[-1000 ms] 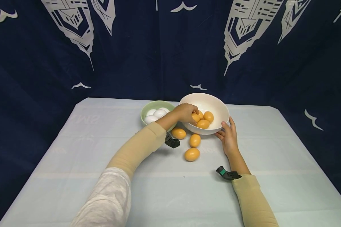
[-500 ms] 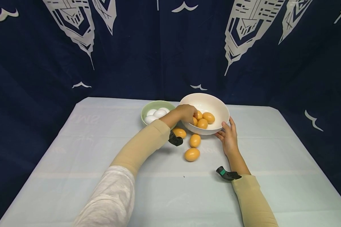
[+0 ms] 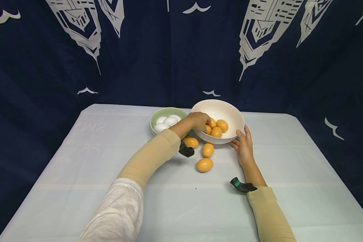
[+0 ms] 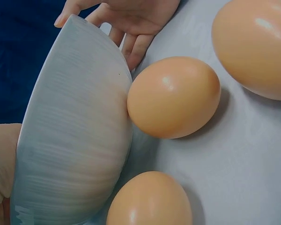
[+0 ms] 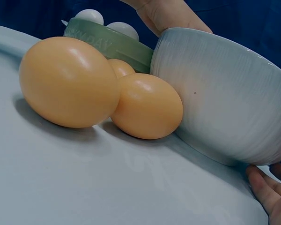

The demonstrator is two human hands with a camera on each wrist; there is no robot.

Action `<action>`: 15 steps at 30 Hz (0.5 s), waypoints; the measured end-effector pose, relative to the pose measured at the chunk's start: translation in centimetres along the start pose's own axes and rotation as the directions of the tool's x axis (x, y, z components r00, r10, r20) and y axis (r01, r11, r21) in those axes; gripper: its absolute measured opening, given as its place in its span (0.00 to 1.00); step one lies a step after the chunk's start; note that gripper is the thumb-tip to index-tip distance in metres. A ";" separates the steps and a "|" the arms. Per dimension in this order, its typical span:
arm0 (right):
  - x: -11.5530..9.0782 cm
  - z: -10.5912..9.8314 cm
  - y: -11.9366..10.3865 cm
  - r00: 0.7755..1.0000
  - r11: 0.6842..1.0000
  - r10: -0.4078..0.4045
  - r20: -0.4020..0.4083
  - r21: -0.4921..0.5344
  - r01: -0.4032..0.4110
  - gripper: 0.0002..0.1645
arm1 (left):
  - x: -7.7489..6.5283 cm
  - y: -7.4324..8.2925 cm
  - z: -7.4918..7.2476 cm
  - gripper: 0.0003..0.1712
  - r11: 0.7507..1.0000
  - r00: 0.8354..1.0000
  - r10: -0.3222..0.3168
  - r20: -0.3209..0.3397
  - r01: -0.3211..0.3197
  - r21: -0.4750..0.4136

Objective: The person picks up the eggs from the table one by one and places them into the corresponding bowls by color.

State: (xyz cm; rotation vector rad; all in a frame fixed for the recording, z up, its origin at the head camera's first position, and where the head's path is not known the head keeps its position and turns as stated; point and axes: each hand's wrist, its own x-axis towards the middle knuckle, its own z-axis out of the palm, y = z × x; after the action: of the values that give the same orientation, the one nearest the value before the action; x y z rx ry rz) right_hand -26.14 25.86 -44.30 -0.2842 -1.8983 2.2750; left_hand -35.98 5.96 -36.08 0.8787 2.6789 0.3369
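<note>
In the head view my left hand [image 3: 199,120] reaches over the near left rim of a white bowl [image 3: 234,116]. Its fingers are curled about an orange-brown egg [image 3: 208,129] inside, partly hidden by the hand. Several such eggs lie in the bowl, one [image 3: 222,125] toward its right side. My right hand [image 3: 244,148] holds the bowl at its lower right, thumb at the rim and fingers low on the outside. In the left wrist view the bowl wall [image 4: 75,122] hides the left fingers. The right fingers [image 5: 264,187] show at the bowl's base in the right wrist view.
A green bowl [image 3: 153,118] with several white eggs [image 3: 161,127] stands left of the white bowl, partly behind the left forearm. Three orange-brown eggs lie on the table in front: one by the left wrist [image 3: 190,142], a middle one [image 3: 207,150] and a nearer one [image 3: 204,165].
My left hand has shifted slightly right and deeper in the white bowl. The eggs there have shifted a little, the front one turning. My right hand and the table eggs stay put.
</note>
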 end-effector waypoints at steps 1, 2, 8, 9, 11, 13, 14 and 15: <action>0.0 0.0 0.0 1.000 1.000 -0.001 -0.002 0.002 0.001 0.41 | -0.1 0.0 0.0 0.18 1.000 1.000 0.001 -0.005 -0.001 -0.006; 0.0 0.0 0.0 1.000 1.000 -0.001 -0.004 0.003 0.001 0.41 | -0.1 0.0 0.0 0.18 1.000 1.000 0.000 -0.009 -0.001 -0.012; 0.0 0.0 0.0 1.000 1.000 0.003 0.002 0.007 -0.003 0.42 | -0.4 0.1 0.2 0.19 1.000 0.999 0.008 -0.050 -0.010 -0.026; 0.0 0.0 0.0 1.000 1.000 0.003 0.003 0.009 -0.003 0.42 | -0.5 0.1 0.2 0.20 0.999 0.998 0.012 -0.057 -0.014 -0.030; 0.0 0.0 0.0 1.000 1.000 0.004 0.003 0.011 -0.004 0.42 | -0.5 0.1 0.2 0.20 0.999 0.997 0.017 -0.073 -0.020 -0.041; 0.0 0.0 0.0 1.000 1.000 0.004 0.003 0.011 -0.004 0.42 | -0.7 0.1 0.3 0.20 0.998 0.996 0.024 -0.088 -0.029 -0.053; 0.0 0.0 0.0 1.000 1.000 0.004 0.003 0.010 -0.004 0.42 | -0.7 0.0 0.3 0.19 0.998 0.995 0.026 -0.096 -0.032 -0.061; 0.1 0.0 0.1 1.000 1.000 0.004 0.002 0.010 -0.004 0.42 | -0.8 0.0 0.3 0.19 0.997 0.994 0.030 -0.103 -0.037 -0.069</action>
State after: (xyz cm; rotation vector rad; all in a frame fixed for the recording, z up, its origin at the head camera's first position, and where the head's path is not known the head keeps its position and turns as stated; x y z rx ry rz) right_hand -26.19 25.90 -44.36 -0.2847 -1.8891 2.2875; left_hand -35.25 5.54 -36.18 0.9087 2.7285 0.4945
